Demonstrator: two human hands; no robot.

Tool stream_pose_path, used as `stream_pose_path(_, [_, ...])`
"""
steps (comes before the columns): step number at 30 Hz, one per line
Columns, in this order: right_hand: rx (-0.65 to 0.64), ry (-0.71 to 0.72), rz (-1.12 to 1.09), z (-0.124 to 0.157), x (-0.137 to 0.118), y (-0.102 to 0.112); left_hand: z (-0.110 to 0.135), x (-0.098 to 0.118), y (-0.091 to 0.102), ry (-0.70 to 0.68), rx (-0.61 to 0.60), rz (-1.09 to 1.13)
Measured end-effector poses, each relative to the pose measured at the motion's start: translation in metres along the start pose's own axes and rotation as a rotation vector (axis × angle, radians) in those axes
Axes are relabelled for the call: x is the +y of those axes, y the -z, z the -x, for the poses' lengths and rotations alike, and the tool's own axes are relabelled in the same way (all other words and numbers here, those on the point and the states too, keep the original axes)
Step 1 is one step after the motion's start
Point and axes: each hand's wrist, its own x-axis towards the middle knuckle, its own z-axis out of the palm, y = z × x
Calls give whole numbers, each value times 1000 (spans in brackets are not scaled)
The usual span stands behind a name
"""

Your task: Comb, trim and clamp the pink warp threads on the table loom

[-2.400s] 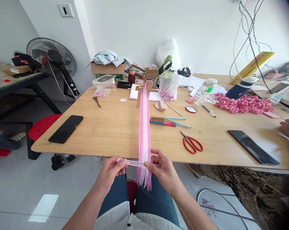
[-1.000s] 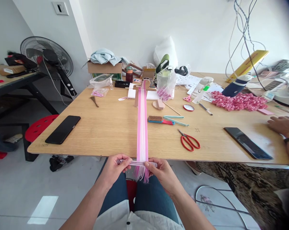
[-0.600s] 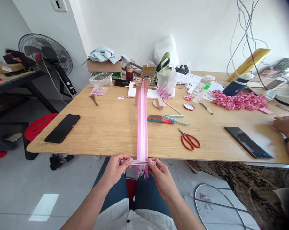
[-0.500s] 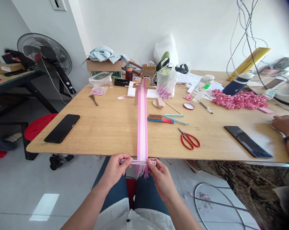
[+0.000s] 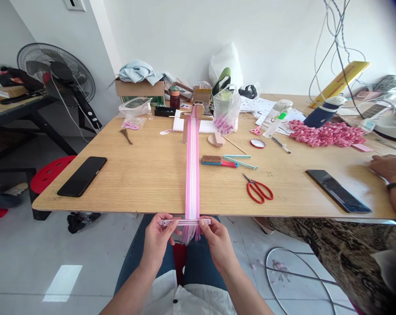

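Note:
Both my hands sit just below the table's front edge. My left hand point(image 5: 157, 240) pinches one end of a flat pale plastic strip point(image 5: 185, 222), and my right hand point(image 5: 217, 243) pinches the other. The strip lies level across a long band of pink and white threads point(image 5: 192, 175). That band runs straight over the table to a small wooden stand point(image 5: 198, 116) at the far side. Loose thread ends hang below the strip, between my hands, over my knees.
The wooden table point(image 5: 119, 192) holds a black phone point(image 5: 82, 176), red-handled scissors point(image 5: 259, 190), a brush point(image 5: 216, 161), a dark tablet point(image 5: 337, 190) and a pink heap point(image 5: 326, 134). A co-worker's hand point(image 5: 390, 167) rests at the right. A fan stands at back left.
The strip has gone from tilted to level and now sits nearer the table edge, with my hands a little further apart. The whole view has shifted slightly as my head moved.

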Motion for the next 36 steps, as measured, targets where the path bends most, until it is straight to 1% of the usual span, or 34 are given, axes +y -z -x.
stream_pose_path(3, [9, 9, 26, 0, 2, 0, 2, -6, -5, 72, 79, 149])
stream_pose_path(5, [11, 12, 29, -1, 3, 0, 1, -9, -6, 131, 84, 197])
stream_pose_path(7, [12, 8, 22, -1, 5, 1, -1, -10, -7, 158, 75, 200])
stream_pose_path(12, [7, -28, -21, -2, 12, 3, -6, -12, -6, 161, 36, 165])
stream_pose_path(15, [26, -23, -46, -3, 16, 4, -6, -14, -4, 163, 10, 132])
stream_pose_path(21, [24, 2, -24, -6, 19, 6, -7, -17, -2, 155, 10, 109])
stream_pose_path(27, [-11, -12, -43, -6, 20, 10, -8, -20, -1, 130, 0, 101])
stream_pose_path(32, [-60, -41, -141, -4, 20, 8, -10, -21, 1, 119, -10, 83])
stream_pose_path(36, [-49, -99, -241, -4, 21, 5, -10, -21, 2, 110, -18, 73])
